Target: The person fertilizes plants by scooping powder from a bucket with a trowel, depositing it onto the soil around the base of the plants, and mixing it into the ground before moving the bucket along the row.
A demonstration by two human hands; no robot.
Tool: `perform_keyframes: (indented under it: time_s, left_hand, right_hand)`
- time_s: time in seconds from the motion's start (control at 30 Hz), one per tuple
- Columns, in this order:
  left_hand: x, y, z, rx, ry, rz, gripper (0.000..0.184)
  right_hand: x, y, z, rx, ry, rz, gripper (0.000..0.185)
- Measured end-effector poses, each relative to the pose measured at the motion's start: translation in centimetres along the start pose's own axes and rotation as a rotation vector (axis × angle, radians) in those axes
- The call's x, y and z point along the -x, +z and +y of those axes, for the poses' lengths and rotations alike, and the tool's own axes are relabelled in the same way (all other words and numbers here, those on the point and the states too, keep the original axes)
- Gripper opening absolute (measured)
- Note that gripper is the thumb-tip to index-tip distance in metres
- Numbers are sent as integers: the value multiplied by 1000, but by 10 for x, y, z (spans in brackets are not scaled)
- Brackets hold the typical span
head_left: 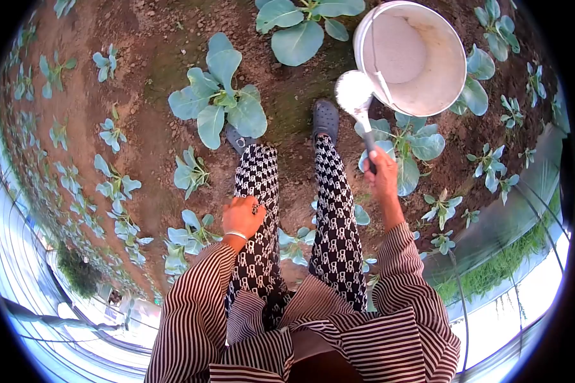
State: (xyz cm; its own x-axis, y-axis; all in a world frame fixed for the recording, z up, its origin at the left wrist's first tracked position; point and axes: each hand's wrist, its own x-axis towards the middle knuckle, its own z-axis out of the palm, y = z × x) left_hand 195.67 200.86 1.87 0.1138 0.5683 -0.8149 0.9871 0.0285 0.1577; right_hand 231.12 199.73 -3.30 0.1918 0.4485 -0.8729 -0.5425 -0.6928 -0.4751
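My right hand is closed around the dark handle of a ladle. Its round bowl holds white granular material and is beside the left rim of a white bucket. Pale material covers the bucket's bottom, and its wire handle with a white grip hangs down over the near side. My left hand, with a ring and a bracelet, is curled against my left trouser leg; its fingertips are hidden, so I cannot see whether anything is inside.
Leafy plants grow in brown soil all around. A large plant stands before my left shoe, and another plant spreads below the bucket. My right shoe is on the soil. Plastic sheeting borders the right side.
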Motion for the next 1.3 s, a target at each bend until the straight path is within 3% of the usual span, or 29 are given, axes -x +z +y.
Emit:
perform_keyframes:
  time_s: [0.2, 0.4, 0.5, 1.07, 1.3]
  left_hand:
    - [6, 9, -10, 39, 24, 0, 24]
    - [13, 17, -21, 90, 43, 6, 25]
    - [16, 21, -24, 72, 74, 65, 23]
    - [7, 10, -16, 106, 37, 22, 22]
    - [0, 4, -10, 76, 21, -13, 21]
  right_hand:
    - [-100, 54, 75, 154, 103, -138, 24]
    - [-210, 103, 130, 304, 34, -24, 28]
    - [-229, 102, 142, 241, 128, 58, 32]
    - [-190, 68, 110, 434, 124, 13, 28]
    - [-125, 76, 52, 496, 36, -166, 34]
